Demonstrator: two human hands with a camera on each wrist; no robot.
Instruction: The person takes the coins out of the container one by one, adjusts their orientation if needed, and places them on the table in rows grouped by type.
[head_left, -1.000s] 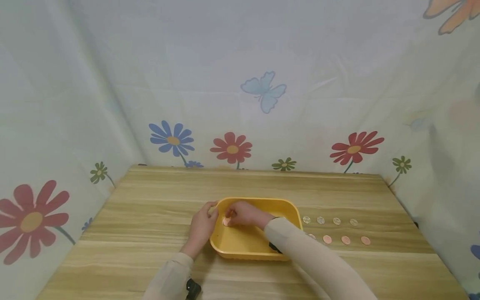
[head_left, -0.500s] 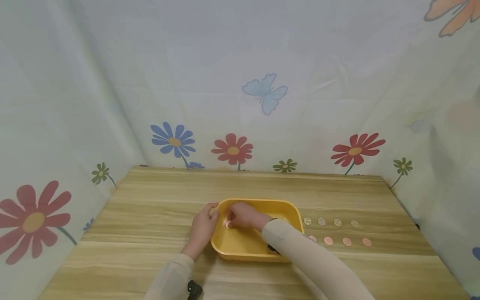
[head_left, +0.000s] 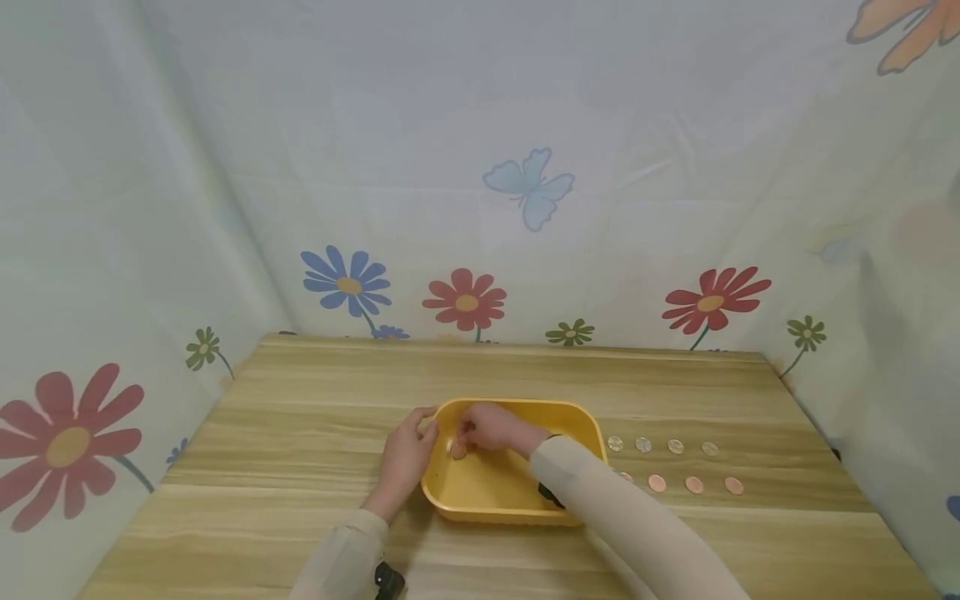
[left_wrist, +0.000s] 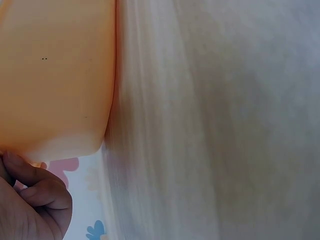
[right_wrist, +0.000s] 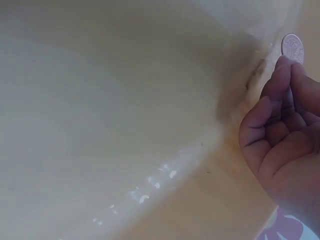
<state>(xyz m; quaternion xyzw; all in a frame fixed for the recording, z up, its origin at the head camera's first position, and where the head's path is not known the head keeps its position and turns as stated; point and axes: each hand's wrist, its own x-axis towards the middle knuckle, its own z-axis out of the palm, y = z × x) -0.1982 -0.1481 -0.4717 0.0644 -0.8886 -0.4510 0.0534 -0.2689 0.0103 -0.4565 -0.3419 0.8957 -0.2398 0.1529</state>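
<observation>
A yellow plastic tray (head_left: 577, 429) sits mid-table. My left hand (head_left: 422, 427) grips its left rim from outside; the left wrist view shows the tray's outer wall (left_wrist: 55, 75) just above the curled fingers (left_wrist: 35, 192). My right hand (head_left: 461, 440) reaches into the tray's left end and pinches a small coin (head_left: 454, 450) at its fingertips. In the right wrist view that coin (right_wrist: 292, 47) stands up from the tips of the fingers (right_wrist: 280, 85), above the tray's inner floor (right_wrist: 115, 125).
On the wooden table (head_left: 300, 417), right of the tray, lie a row of silver coins (head_left: 659, 446) and, nearer me, a row of copper coins (head_left: 693, 484). Flowered cloth walls (head_left: 465, 208) enclose the table on three sides.
The right hand has shifted only slightly inside the tray's left end, still at the coin. The left hand stays on the rim.
</observation>
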